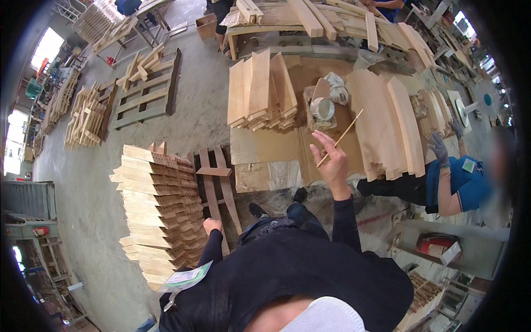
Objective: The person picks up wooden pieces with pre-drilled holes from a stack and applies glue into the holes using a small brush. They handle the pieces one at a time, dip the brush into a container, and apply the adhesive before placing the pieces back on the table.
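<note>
My right hand point(333, 169) is raised over the cardboard-covered worktable point(265, 152), its fingers closed on a thin wooden stick point(348, 129) that slants up to the right. Beyond it, a white tub point(322, 109) with pale smears stands on the cardboard, beside a crumpled plastic bag point(336, 88). Low on the left, my left hand point(212, 225) is curled closed against the near side of a tall stack of notched wooden boards point(160, 205); anything inside it is hidden. A small board point(214, 171) lies across dark pallet slats point(210, 193) nearby.
Flat boards lie in piles on the table, left point(257, 91) and right point(381, 124). To the right, a co-worker in blue point(464, 182) wears grey gloves. Pallets point(146, 97) with wood pieces stand on the floor at far left. A workbench point(276, 22) runs along the back.
</note>
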A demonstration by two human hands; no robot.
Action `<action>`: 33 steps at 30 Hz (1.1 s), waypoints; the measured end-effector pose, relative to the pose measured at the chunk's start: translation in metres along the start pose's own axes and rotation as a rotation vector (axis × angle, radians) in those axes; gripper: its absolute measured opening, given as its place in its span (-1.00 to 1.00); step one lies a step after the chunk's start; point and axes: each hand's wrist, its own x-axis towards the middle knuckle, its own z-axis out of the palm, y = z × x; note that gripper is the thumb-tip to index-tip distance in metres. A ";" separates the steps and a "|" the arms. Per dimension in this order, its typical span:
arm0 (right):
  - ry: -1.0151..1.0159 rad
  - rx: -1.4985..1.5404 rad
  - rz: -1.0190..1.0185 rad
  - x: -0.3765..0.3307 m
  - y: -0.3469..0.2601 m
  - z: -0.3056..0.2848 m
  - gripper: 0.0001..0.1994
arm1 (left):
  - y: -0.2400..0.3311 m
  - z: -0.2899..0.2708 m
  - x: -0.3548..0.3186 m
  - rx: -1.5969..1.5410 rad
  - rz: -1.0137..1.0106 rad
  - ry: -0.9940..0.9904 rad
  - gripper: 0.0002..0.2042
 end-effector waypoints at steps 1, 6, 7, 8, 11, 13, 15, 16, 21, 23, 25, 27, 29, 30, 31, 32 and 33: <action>0.004 0.003 0.002 0.002 0.007 -0.007 -0.72 | 0.010 0.005 -0.003 -0.048 -0.014 0.038 -0.84; -0.005 0.115 0.053 0.005 0.041 -0.038 -0.72 | 0.075 0.013 0.018 -0.323 0.134 0.330 -0.83; 0.010 0.108 0.027 0.004 0.051 -0.043 -0.71 | 0.119 -0.001 0.019 -0.482 0.144 0.403 -0.88; 0.027 0.101 -0.003 0.007 0.060 -0.048 -0.71 | 0.158 -0.020 0.020 -0.609 0.195 0.407 -0.90; -0.028 0.137 -0.025 0.006 0.076 -0.059 -0.70 | 0.260 -0.066 0.035 -0.703 0.492 0.627 -0.90; -0.059 0.174 -0.036 0.005 0.084 -0.064 -0.70 | 0.322 -0.093 0.048 -0.502 0.667 0.680 -0.78; -0.083 0.221 -0.036 0.004 0.092 -0.067 -0.70 | 0.389 -0.118 0.038 -0.651 0.786 0.512 -0.72; -0.106 0.224 -0.038 0.004 0.094 -0.070 -0.70 | 0.419 -0.118 0.033 -0.494 0.719 0.498 -0.60; -0.092 0.213 -0.093 0.010 0.104 -0.079 -0.69 | 0.505 -0.099 0.024 0.051 0.517 0.270 -0.21; -0.051 0.193 -0.130 0.013 0.106 -0.081 -0.69 | 0.513 -0.101 0.034 0.050 0.504 0.210 -0.13; -0.004 0.166 -0.121 0.016 0.107 -0.086 -0.69 | 0.518 -0.100 0.042 -0.009 0.549 0.170 -0.15; 0.003 0.207 -0.033 0.016 0.104 -0.084 -0.70 | 0.502 -0.105 0.063 -0.140 0.576 0.085 -0.20; 0.001 0.261 0.049 0.016 0.098 -0.081 -0.70 | 0.481 -0.107 0.081 -0.380 0.609 -0.075 -0.28; -0.002 0.288 0.089 0.016 0.095 -0.080 -0.71 | 0.477 -0.107 0.074 -0.514 0.634 -0.179 -0.33; -0.008 0.320 0.126 0.017 0.093 -0.077 -0.71 | 0.464 -0.107 0.065 -0.671 0.670 -0.300 -0.38; 0.037 0.345 0.117 0.019 0.091 -0.074 -0.71 | 0.459 -0.115 0.048 -0.828 0.693 -0.422 -0.44; 0.065 0.379 0.108 0.022 0.091 -0.066 -0.71 | 0.455 -0.128 0.020 -0.895 0.678 -0.510 -0.45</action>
